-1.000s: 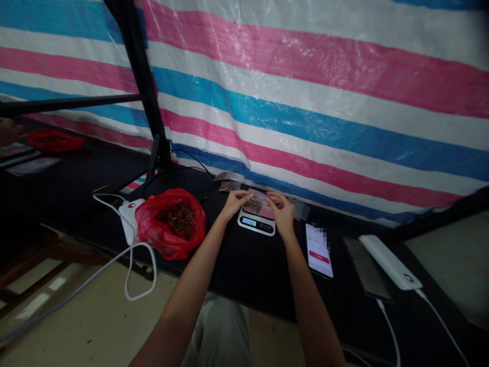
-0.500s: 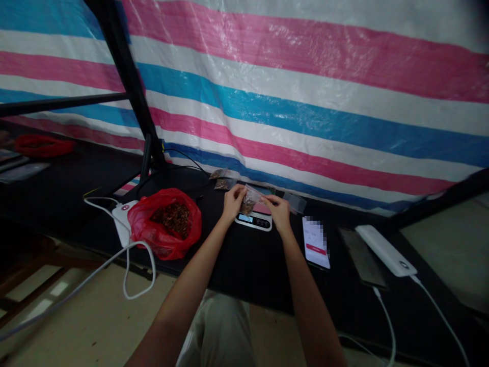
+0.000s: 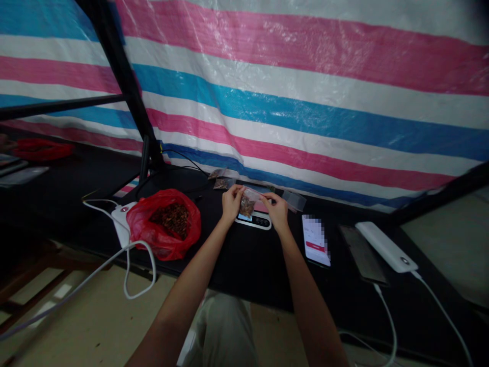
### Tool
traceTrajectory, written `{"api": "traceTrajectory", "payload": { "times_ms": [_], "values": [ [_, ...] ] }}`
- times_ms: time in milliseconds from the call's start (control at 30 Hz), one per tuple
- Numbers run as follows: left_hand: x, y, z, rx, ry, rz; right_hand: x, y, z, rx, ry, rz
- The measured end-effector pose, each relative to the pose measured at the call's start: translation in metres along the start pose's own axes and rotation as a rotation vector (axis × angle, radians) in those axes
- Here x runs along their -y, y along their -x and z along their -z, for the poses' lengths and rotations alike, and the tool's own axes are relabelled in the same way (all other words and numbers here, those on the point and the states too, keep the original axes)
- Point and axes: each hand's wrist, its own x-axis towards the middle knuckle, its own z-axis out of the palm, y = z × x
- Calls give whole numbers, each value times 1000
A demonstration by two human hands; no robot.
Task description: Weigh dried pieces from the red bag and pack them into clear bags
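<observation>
Hanging steeper — bag [image 3: 247, 205], display [image 3: 243, 218] now part-hidden

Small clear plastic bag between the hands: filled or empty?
Partly filled: brown pieces show through the lower part of the clear plastic bag, below the top edge held by the left hand and right hand.

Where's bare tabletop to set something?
Bare table: in front of the scale, between left forearm and right forearm; also in front of the phone. Crowded: over the scale, where left hand and right hand hold a filled pouch.
</observation>
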Motion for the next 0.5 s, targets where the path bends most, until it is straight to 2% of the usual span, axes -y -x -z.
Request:
{"api": "traceTrajectory", "payload": {
  "times_ms": [300,500],
  "values": [
    [-11,8,-1,-43,-338,-50,-2,2,-2,-36,117,10],
    [-12,12,-3,-55,-410,-47,0,2,-2,-12,85,31]
  ]
}}
